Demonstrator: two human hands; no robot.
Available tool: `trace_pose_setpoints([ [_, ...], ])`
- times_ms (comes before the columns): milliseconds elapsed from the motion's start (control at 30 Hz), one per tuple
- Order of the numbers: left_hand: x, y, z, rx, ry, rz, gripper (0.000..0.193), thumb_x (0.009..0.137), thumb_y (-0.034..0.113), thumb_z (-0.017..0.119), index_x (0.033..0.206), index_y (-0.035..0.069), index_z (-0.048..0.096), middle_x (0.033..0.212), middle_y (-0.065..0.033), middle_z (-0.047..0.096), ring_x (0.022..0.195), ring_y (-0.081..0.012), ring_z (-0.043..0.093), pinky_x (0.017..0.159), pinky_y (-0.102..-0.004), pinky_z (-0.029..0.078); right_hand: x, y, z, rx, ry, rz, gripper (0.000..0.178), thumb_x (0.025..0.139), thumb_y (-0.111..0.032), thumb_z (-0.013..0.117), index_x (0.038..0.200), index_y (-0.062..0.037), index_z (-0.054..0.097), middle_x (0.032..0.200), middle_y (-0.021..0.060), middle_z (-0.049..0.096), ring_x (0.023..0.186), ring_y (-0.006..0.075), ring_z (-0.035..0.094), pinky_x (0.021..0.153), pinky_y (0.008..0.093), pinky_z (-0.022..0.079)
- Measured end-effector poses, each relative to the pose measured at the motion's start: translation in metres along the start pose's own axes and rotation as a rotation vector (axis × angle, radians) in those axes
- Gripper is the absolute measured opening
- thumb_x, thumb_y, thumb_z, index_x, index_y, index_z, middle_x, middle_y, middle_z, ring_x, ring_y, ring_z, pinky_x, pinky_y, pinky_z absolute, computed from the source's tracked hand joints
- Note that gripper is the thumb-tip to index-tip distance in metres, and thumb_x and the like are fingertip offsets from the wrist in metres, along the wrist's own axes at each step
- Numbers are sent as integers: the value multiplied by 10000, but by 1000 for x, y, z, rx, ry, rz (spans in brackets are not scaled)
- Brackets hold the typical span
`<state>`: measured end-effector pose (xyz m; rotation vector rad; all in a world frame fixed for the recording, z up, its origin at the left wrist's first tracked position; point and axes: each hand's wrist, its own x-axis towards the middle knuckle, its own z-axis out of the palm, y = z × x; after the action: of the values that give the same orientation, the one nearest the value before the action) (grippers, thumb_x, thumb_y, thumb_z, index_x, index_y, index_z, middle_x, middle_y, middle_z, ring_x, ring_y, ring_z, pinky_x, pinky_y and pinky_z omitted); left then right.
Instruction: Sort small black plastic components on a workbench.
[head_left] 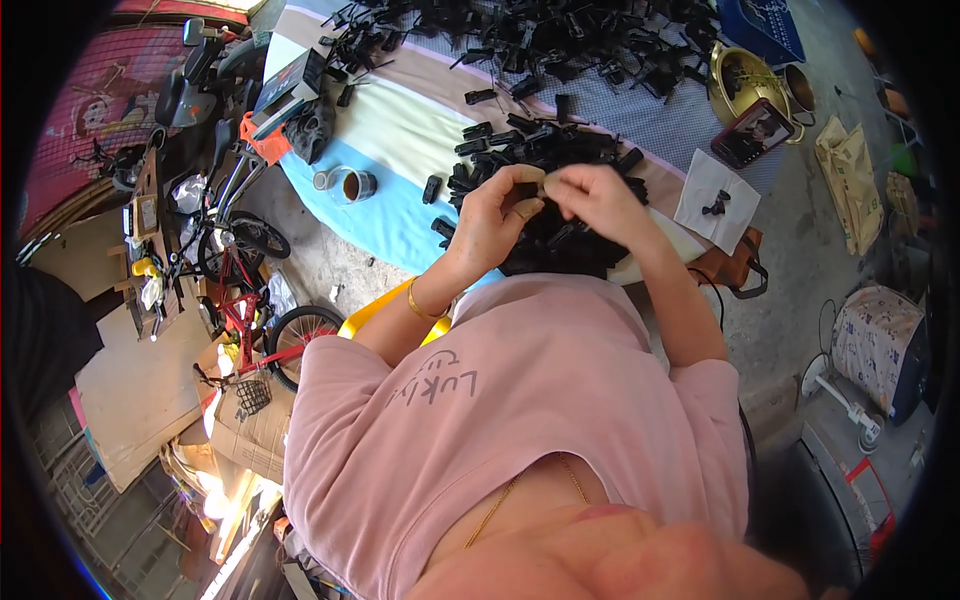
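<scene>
Light blue, cream and taupe bands run across the striped tablecloth [415,115]. Off to the left on the concrete floor stands a red bicycle [243,312]. A broad heap of black plastic parts [600,45] covers the far end of the cloth, some of them with thin stems sticking out. Right in front of the person lies a smaller near heap of similar black parts [500,150], piled up to the cloth's near edge.

At the far right sit a blue tray [762,28] and, just beside it, a brass-coloured pot [722,98]. A dark-sided box [288,95] lies at the left edge of the cloth.

Both hands are raised over the near heap, with their fingertips close together. The left hand [496,215] has its thumb and fingers curled toward each other; the right hand [598,200] has its fingers bent in to meet it. What they pinch, if anything, is too small and hidden to tell.

On the right, a white napkin [697,197] carries a few small dark pieces [716,205], and a phone [752,133] with a lit screen stands near the pot. On the left, a clear cup [366,186] holds brown liquid. Around the left wrist sits a gold-coloured bangle [413,300].
</scene>
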<state>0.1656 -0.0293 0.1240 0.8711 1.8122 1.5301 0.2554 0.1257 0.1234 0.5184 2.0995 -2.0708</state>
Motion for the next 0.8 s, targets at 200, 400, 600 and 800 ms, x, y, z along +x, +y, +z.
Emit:
trace_pose_setpoints([
  [200, 6, -8, 0, 39, 55, -35, 225, 777, -36, 501, 996, 6, 529, 821, -82, 600, 696, -119, 570, 642, -236, 453, 61, 35, -53, -817, 535, -23, 230, 734, -188, 601, 919, -56, 638, 800, 128, 640, 726, 261, 619, 676, 352, 483],
  [400, 10, -4, 5, 370, 27, 18, 150, 777, -39, 489, 924, -22, 516, 807, -83, 604, 739, -127, 616, 657, -236, 486, 106, 85, -69, -1031, 447, 101, 214, 668, -120, 565, 858, -78, 657, 811, 148, 630, 790, 328, 594, 713, 418, 473],
  [600, 10, 5, 9, 558, 3, 55, 164, 725, -16, 550, 885, 21, 550, 797, -98, 600, 702, -215, 605, 648, -273, 483, 103, 90, -74, -1047, 468, 21, 185, 690, -164, 578, 824, -61, 653, 781, 145, 628, 751, 329, 595, 681, 418, 473],
  [800, 14, 8, 2, 809, -130, 404, 333, 745, 73, 626, 1071, 61, 562, 1091, -125, 546, 989, -264, 536, 888, -325, 399, 45, 34, -48, -499, 597, -246, 192, 717, -181, 659, 780, -2, 635, 744, 142, 634, 656, 247, 617, 591, 318, 478],
])
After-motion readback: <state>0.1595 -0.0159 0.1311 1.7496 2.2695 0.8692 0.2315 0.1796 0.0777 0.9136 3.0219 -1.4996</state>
